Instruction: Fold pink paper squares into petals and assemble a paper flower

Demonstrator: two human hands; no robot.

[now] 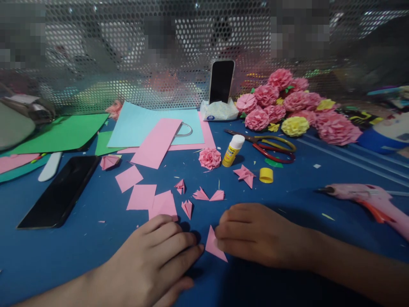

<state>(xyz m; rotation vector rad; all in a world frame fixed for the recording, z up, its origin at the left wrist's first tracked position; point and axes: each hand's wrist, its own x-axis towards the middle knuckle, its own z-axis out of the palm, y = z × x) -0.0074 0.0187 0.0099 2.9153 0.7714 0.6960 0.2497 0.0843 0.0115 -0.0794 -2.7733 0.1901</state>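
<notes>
A small pink paper folded into a triangle (212,244) lies on the blue table at the front middle. My right hand (252,232) is closed at its right edge, fingers curled, with the fingertips covering part of the paper. Just left of it is my left hand (159,251), its fingers apart and stretched toward the paper's left edge, holding nothing. Beyond the hands lie small folded pink pieces (187,209) and a pair of joined ones (209,195). Pink paper squares (142,197) sit past my left hand, which overlaps the nearest one.
A glue stick (233,151), its yellow cap (266,175), a pink paper flower (210,158) and scissors (275,147) lie farther back. A pink glue gun (367,196) is at right, a black phone (60,192) at left. Paper flowers (287,100) are heaped before the perforated metal panel (128,85).
</notes>
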